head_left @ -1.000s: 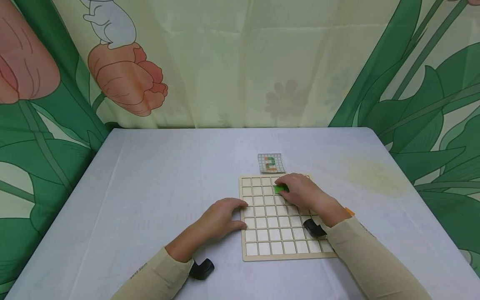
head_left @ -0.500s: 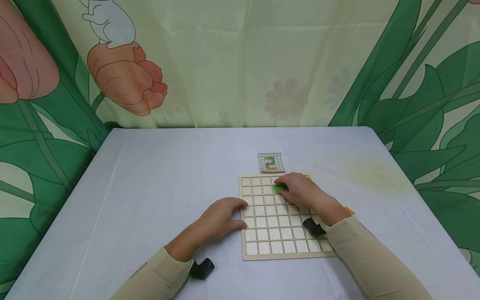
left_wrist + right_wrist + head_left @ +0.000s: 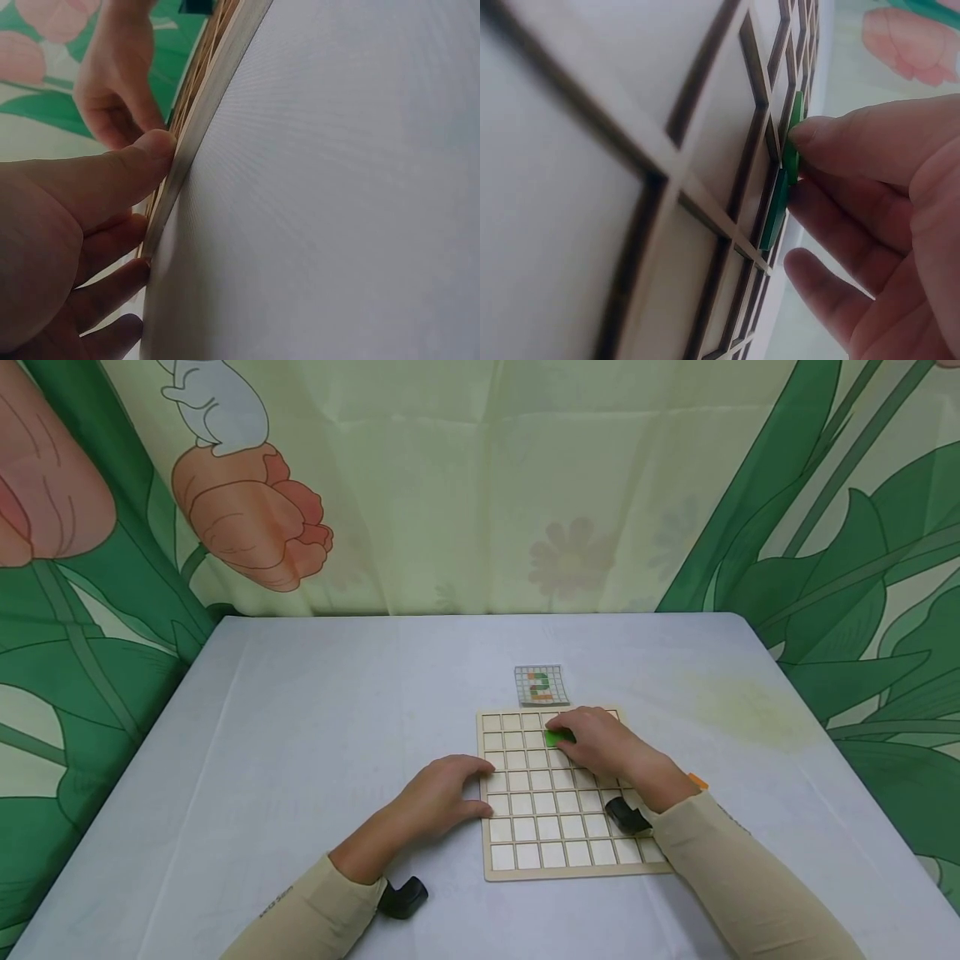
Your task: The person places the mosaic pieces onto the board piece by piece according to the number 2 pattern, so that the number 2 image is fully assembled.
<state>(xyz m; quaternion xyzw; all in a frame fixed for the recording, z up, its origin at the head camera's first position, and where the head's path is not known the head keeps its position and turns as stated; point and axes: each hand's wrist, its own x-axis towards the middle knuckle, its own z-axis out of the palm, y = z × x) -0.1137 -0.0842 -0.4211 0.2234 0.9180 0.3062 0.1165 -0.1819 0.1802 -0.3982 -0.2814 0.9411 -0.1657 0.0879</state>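
Note:
A wooden grid board point(image 3: 537, 803) with pale square cells lies on the table. My right hand point(image 3: 603, 739) is over its upper part, with thumb and fingers at a bright green tile point(image 3: 555, 738). In the right wrist view the hand pinches that bright green tile point(image 3: 795, 131) near the grid. A darker green tile point(image 3: 776, 210) sits right beside it, partly raised above the cell ribs. My left hand point(image 3: 442, 792) touches the board's left edge with thumb and fingertips, its fingers loosely bent. In the left wrist view, the thumb of the left hand point(image 3: 82, 217) rests on the wooden rim point(image 3: 196, 127).
Just beyond the board lies a small pattern card point(image 3: 542, 686) with a coloured figure on a grid. An orange piece point(image 3: 698, 782) shows past the right wrist, mostly hidden by the arm. A white cloth covers the table point(image 3: 337, 693); a printed curtain point(image 3: 450, 485) hangs behind.
Both hands keep nearly the same places. The right hand stays at the bright green tile, with only a very slight shift of the whole view.

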